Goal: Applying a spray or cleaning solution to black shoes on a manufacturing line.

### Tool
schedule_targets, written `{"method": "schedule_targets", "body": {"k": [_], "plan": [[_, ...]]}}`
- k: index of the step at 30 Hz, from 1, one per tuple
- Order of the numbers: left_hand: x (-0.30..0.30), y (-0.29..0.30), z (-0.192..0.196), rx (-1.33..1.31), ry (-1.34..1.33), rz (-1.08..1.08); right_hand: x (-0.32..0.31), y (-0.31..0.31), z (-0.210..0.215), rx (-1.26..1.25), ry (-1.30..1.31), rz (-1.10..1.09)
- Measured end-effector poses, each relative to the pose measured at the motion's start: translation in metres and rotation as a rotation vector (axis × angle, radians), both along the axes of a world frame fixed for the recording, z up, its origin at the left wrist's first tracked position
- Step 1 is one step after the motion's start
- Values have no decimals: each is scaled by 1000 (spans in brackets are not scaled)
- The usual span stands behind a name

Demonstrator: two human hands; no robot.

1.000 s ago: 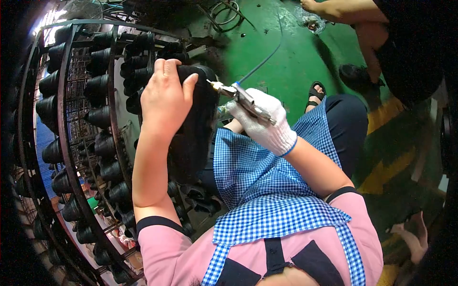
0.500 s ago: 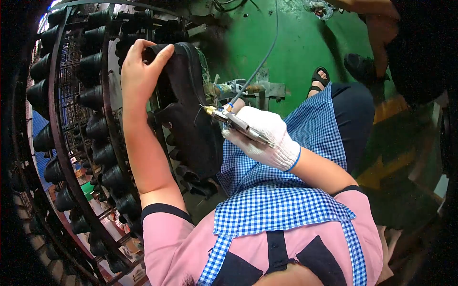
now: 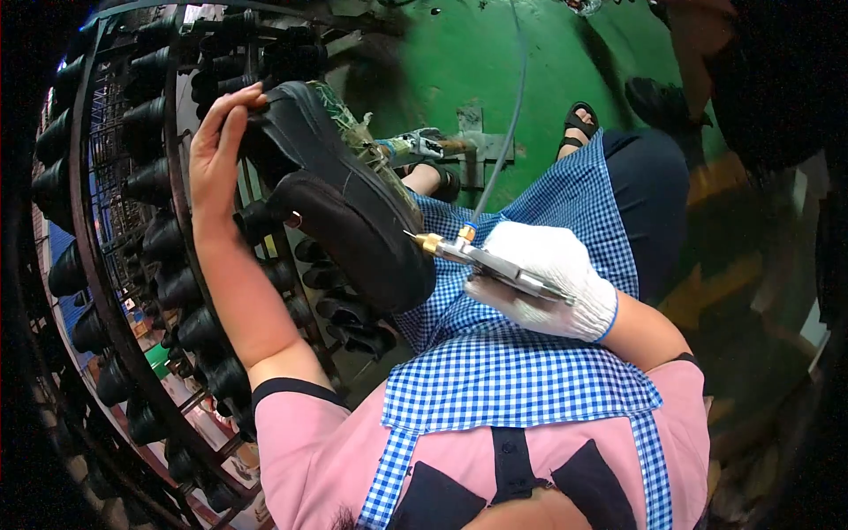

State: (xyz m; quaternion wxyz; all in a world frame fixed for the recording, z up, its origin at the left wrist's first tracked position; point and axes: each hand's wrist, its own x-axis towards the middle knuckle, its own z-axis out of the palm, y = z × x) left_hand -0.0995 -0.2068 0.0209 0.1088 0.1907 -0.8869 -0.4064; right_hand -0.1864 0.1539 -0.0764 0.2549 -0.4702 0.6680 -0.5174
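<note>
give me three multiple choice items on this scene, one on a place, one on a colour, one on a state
1. Where does the nozzle tip of the spray gun point?
A. at the shoe's sole edge
B. at the floor
C. at the rack

2. What colour is the glove on the right hand?
A. black
B. white
C. green

3. How is the shoe held?
A. it lies on the floor
B. it rests on the apron
C. the left hand holds it up in the air

Answers: 1 A, the brass tip sits right at the black sole edge. 2 B, the knit glove is white with a blue cuff. 3 C, the bare left hand grips one end of the shoe, which hangs in front of the rack, clear of the apron and the green floor.
</note>
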Motion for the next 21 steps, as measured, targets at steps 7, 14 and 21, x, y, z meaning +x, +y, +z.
{"method": "schedule_targets", "body": {"k": [7, 14, 21], "plan": [[38, -13, 8, -268, -156, -290, -22, 28, 9, -52, -5, 54], [65, 10, -20, -612, -72, -194, -34, 42, 20, 17, 73, 14], [76, 30, -39, -620, 19, 25, -31, 48, 15, -53, 55, -75]]}}
